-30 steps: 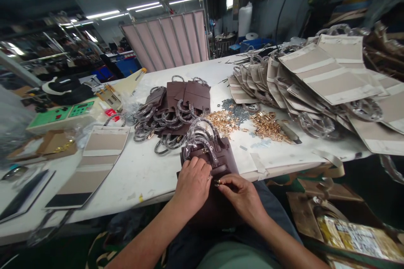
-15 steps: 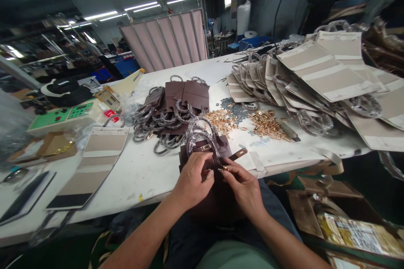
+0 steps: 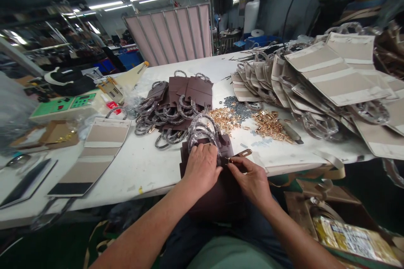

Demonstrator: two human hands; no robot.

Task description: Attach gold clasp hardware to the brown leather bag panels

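Note:
A dark brown leather bag panel lies across my lap and over the table's front edge, with plastic-wrapped handles at its far end. My left hand is closed over the panel just below these handles, its fingers curled down and their tips hidden. My right hand pinches a small gold metal fitting between thumb and forefinger, close to the panel's right side. Beside it a brown strap with a gold end plate sticks out to the right.
Gold fittings and grey metal plates lie in heaps beyond my hands. Brown bag panels are piled behind, beige panels at right. A beige piece and a cardboard box sit at left; a dark-handled tool lies at right.
My left hand has gone from a loose pinch to curling over the panel by the handles. My right hand has moved slightly up and right with the gold fitting. The view has shifted slightly.

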